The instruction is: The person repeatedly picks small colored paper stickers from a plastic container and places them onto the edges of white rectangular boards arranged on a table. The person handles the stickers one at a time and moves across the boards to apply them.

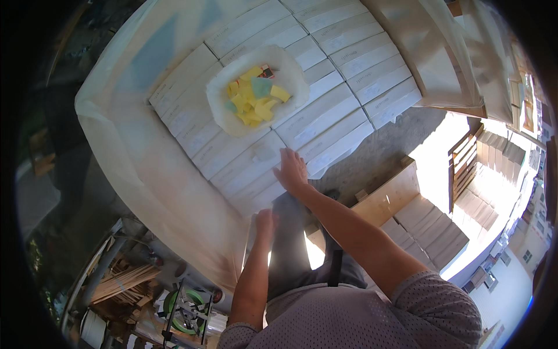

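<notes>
White flat boxes [325,119] lie packed side by side in rows inside a large container lined with translucent plastic sheeting [168,168]. My right hand [292,170] rests at the near edge of these boxes, its fingers stretched out and nothing held. Lower and to the left, my left hand [265,221] is beside the near end of the stack, by the sheeting; its fingers are too blurred to make out. A whitish, shallow tub [296,78] sits on top of the boxes beyond my hands. Inside it are yellow paper pieces [253,102], with some pale green ones.
Beside my right forearm stands a wooden-sided crate [386,195] with grey-white boxes [430,230] in it. Further right, sunlit stacked boxes [485,186] stand by a slatted wooden pallet [462,166]. At lower left are wooden strips [125,282] and a green reel [174,302].
</notes>
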Demonstrator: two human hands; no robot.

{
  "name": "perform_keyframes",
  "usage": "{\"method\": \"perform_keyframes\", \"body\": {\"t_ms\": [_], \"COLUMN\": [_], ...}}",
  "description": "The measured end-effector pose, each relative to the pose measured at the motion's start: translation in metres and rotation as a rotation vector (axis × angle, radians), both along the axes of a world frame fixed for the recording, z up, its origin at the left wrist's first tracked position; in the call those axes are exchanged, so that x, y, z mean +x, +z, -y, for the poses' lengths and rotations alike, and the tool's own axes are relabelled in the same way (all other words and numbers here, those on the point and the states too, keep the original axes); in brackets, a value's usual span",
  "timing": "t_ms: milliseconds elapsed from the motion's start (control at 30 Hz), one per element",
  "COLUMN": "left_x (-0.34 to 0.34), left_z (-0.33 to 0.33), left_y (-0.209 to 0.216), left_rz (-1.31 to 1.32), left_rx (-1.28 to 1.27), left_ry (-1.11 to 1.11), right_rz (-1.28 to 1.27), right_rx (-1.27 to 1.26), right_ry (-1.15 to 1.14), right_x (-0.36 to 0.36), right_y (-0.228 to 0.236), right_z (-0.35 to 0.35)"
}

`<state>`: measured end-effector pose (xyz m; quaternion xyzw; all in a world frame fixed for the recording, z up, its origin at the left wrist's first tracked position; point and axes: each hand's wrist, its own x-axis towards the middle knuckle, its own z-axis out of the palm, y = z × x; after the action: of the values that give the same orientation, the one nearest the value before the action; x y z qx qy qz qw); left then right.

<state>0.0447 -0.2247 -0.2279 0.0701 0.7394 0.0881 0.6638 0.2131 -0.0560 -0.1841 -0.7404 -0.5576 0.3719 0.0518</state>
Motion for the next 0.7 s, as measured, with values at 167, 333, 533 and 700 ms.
{"method": "perform_keyframes", "body": {"t_ms": [167,333,533,700], "left_x": [-0.005,-0.023,-0.035,-0.031], "left_z": [0.005,0.016,0.052,0.087], "left_y": [0.011,0.002,-0.003,0.035], "left_rz": [0.014,0.031,-0.064,-0.07], "left_rx": [0.076,0.104,0.442,0.397], "left_ry": [-0.156,-0.376,-0.718,-0.512], "right_rz": [-0.013,-0.034,0.008,-0.066], "right_rx": [-0.228,-0.287,-0.394,-0.318], "right_ry": [0.04,0.043,0.026,-0.044], "right_x": [0.043,0.099,0.138,0.124], "right_y": [0.033,0.063,0.081,0.092], "right_z": [0.059,0.138,0.197,0.228]}}
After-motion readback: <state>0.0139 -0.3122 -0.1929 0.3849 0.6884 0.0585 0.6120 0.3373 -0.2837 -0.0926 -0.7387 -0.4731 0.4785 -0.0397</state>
